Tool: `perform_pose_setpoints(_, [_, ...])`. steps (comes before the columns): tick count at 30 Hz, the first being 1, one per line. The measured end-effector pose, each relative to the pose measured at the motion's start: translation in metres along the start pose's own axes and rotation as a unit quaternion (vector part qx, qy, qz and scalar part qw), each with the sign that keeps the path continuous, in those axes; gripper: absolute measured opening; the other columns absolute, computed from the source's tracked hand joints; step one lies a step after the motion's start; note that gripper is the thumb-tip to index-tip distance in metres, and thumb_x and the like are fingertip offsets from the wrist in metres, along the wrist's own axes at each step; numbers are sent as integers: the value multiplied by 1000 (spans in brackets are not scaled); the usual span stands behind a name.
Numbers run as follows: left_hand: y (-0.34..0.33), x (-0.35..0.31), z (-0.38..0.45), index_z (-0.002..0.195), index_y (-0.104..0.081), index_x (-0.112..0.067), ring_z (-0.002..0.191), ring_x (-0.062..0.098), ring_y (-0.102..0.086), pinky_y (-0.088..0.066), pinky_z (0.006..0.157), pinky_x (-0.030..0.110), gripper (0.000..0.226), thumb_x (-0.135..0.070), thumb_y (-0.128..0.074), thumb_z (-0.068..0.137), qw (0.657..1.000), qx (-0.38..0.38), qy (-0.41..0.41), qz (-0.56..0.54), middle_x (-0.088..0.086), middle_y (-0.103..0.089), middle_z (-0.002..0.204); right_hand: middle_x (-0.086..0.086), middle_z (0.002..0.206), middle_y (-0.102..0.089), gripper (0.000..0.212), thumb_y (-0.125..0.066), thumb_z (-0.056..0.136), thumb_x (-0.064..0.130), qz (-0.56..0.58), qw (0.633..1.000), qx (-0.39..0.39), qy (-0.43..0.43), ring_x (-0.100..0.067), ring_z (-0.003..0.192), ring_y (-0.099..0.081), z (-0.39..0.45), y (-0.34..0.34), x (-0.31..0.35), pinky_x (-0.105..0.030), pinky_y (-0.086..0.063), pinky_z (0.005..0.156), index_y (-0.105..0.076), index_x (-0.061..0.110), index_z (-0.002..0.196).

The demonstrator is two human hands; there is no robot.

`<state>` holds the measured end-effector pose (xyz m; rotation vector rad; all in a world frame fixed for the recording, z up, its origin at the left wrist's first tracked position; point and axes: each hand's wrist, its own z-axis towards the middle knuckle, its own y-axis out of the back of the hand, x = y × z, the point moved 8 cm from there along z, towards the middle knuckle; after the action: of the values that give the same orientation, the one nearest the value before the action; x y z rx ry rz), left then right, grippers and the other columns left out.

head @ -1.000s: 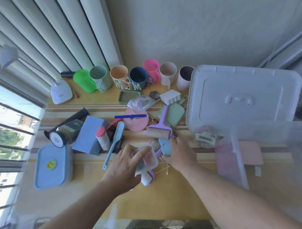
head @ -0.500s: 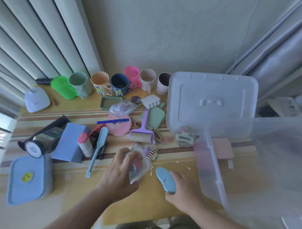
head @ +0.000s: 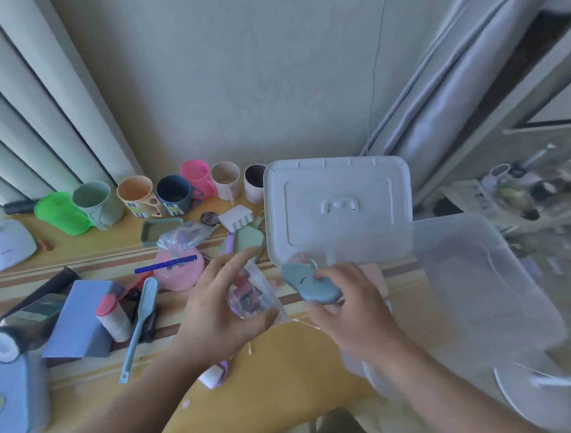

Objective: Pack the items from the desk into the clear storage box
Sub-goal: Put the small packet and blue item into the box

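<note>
Both arms reach forward from the bottom of the view, over the yellow wooden desk [head: 283, 372]. The left hand [head: 216, 312] is raised above the desk with its palm turned to the right. Its fingers and thumb are curled round a small crinkly clear plastic bag [head: 251, 295] with little red and dark things inside. The fingers point up and away, and the thumb is under the bag.

The right hand [head: 352, 311] is beside it, also held up off the desk. Its fingers are curled round a smooth grey-blue oval plastic object [head: 307, 282]. The oval object lies slanted. Its long way runs from upper left to lower right, and its free end points up and left, toward the white plastic lid [head: 339, 211]. The hand grips the lower right end.

The big clear plastic storage box [head: 474, 281] sits on the right, just beside the right hand. The white lid leans up behind the hands, near the box's left side. The picture is a little blurry here.
</note>
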<state>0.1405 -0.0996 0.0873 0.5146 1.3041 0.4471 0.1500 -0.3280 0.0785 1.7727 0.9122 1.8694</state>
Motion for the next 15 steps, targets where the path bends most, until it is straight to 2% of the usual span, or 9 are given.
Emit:
perform_pose_setpoints(2, [-5, -25, 19, 124, -54, -36, 111, 4, -52, -41, 87, 12, 69, -44, -85, 63, 1000, 3, -24, -6, -17, -54, 122, 16, 115, -61, 33, -64, 84, 48, 35, 999, -3, 11, -8, 108, -61, 5, 45, -10, -16, -50, 80, -67, 35, 115])
perform_pose_setpoints(4, [-23, -45, 33, 102, -47, -32, 110, 1, -50, -39, 81, 10, 60, -36, -90, 60, 999, 8, -49, -8, -15, -55, 120, 15, 104, -69, 24, -59, 93, 53, 68, 997, -2, -45, -7, 100, -67, 7, 80, -48, -18, -52, 79, -67, 40, 111])
perform_pose_setpoints(6, [-50, -60, 44, 89, -40, -28, 111, -1, -50, -42, 79, 13, 62, -32, -93, 58, 998, 23, -66, 6, -8, -52, 119, 8, 89, -74, 22, -53, 102, 51, 75, 990, -23, -121, -9, 80, -72, 6, 105, -105, -34, -58, 78, -67, 34, 107])
perform_pose_setpoints(7, [-65, -67, 49, 85, -38, -27, 107, 1, -52, -47, 76, 19, 62, -35, -92, 57, 997, 31, -74, 22, -7, -49, 118, 3, 84, -76, 22, -51, 105, 47, 75, 984, -33, -156, -14, 73, -74, 4, 114, -135, -43, -60, 78, -66, 31, 107])
perform_pose_setpoints(9, [-95, -80, 55, 81, -35, -27, 94, 10, -57, -53, 65, 32, 59, -44, -87, 59, 994, 50, -84, 54, -8, -44, 115, 0, 80, -77, 16, -50, 106, 39, 58, 977, -24, -205, -18, 68, -74, 3, 123, -184, -48, -60, 78, -62, 28, 106])
perform_pose_setpoints(12, [-142, -96, 62, 83, -35, -27, 83, 13, -56, -52, 56, 34, 57, -56, -80, 64, 988, 87, -102, 83, -5, -42, 116, 3, 80, -76, 3, -53, 103, 33, 32, 968, 33, -247, -15, 68, -72, 6, 123, -241, -38, -56, 73, -53, 30, 104])
perform_pose_setpoints(15, [-185, -106, 69, 104, -46, -26, 81, 16, -57, -52, 54, 33, 56, -51, -80, 67, 981, 122, -97, 119, -2, -40, 121, 2, 85, -71, 4, -56, 99, 32, 5, 961, 87, -263, -17, 76, -67, 18, 119, -287, -32, -48, 66, -54, 29, 98])
